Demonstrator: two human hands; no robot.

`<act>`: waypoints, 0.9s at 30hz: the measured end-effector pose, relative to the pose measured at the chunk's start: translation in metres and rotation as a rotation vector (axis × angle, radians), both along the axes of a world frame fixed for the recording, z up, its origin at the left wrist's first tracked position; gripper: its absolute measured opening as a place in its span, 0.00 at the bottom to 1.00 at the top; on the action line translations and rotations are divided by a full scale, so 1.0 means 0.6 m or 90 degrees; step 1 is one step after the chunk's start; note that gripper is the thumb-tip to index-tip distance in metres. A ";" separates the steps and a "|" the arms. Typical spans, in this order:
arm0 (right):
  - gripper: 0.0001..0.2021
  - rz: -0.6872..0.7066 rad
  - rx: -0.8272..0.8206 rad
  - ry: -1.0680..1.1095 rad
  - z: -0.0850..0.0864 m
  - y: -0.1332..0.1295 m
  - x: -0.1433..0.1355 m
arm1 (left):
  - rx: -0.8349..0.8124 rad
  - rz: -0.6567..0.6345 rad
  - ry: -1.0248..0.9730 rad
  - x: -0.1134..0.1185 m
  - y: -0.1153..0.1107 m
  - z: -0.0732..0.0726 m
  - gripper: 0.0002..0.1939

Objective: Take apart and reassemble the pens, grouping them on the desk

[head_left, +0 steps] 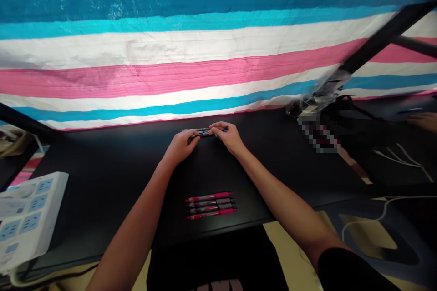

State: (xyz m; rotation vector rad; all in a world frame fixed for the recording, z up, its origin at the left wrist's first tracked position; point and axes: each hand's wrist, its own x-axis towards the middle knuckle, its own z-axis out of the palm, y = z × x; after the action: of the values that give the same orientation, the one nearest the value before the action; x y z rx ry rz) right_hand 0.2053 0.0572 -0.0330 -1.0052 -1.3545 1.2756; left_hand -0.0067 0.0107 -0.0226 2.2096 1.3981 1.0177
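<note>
Pens point(204, 130) btwn L point(180, 146) & R hands point(230, 137); 4 pens point(211, 203) closer in.

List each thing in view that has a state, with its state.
Far pens: partly covered by hands
Left hand: curled at the far pens' left end
Right hand: curled at their right end
Near pens: four, lying side by side
Power strip: several sockets unused
Striped sheet: hanging, creased

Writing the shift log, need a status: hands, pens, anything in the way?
Left hand and right hand at far pens, grip unclear. Four near pens lined up on desk. White power strip off left, apart from hands.
</note>
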 end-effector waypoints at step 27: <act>0.19 0.022 -0.006 -0.005 -0.004 0.000 0.000 | -0.006 0.006 -0.008 -0.001 -0.001 0.004 0.05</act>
State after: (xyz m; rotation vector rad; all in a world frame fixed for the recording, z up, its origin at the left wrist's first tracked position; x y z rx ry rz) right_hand 0.2055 0.0572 -0.0356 -0.9976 -1.3776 1.3062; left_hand -0.0073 0.0098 -0.0203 2.1885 1.4054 1.0249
